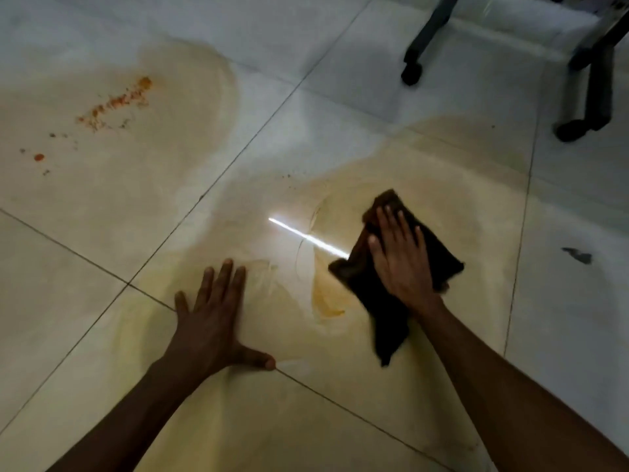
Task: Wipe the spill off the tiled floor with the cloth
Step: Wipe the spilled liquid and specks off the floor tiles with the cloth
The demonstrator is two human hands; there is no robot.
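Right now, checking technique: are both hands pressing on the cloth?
No, only the right hand presses the cloth; the left hand lies flat on the floor.

Two bare forearms enter from the lower edge, one on each side. No sleeve, cuff, glove, watch, band or ring shows on either. The left hand (218,321) shows its back, four fingers and the thumb, with the thumbnail visible. The right hand (401,257) also shows its back, with knuckles and short, unpainted fingernails visible. Both wrists are uncovered.
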